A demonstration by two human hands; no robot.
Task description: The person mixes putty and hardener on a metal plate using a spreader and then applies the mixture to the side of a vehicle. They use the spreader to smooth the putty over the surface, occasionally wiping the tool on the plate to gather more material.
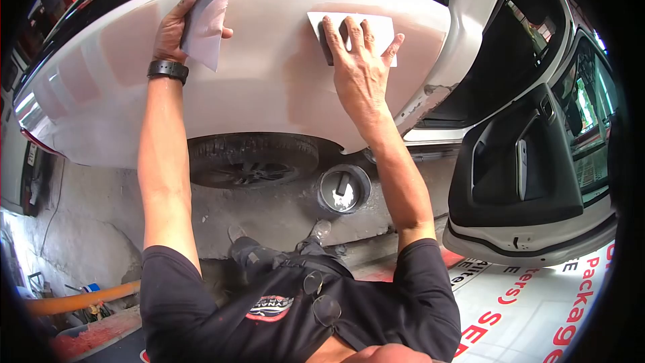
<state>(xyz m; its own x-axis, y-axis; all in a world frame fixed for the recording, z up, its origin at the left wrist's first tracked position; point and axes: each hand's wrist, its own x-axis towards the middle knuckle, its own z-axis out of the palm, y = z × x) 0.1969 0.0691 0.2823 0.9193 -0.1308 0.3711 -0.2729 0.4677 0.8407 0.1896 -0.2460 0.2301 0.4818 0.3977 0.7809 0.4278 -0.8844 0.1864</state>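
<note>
Across the top, approx. 10 to 1 o'clock, runs the white car's rear quarter panel [269, 33]: rigid, smooth, prob. slick if wet. Wheel [255, 161] near 9; bucket [367, 188] just off-centre twd 5, w/ dark block [342, 183] inside. Grey sheet [209, 17] at 11, prob. abrasive paper, is in L hand [176, 30], half-curled round it, thumb on near face, fingertip past far edge. White sheet [383, 30] just past 12 lies agst panel under R hand [363, 70], fingers spread & nearly straight; thumb hidden, can't tell if it grips. Both shd be v. light, bendy, easily creased: hold grey one mid-edge, press white one centrally, evenly.
</note>
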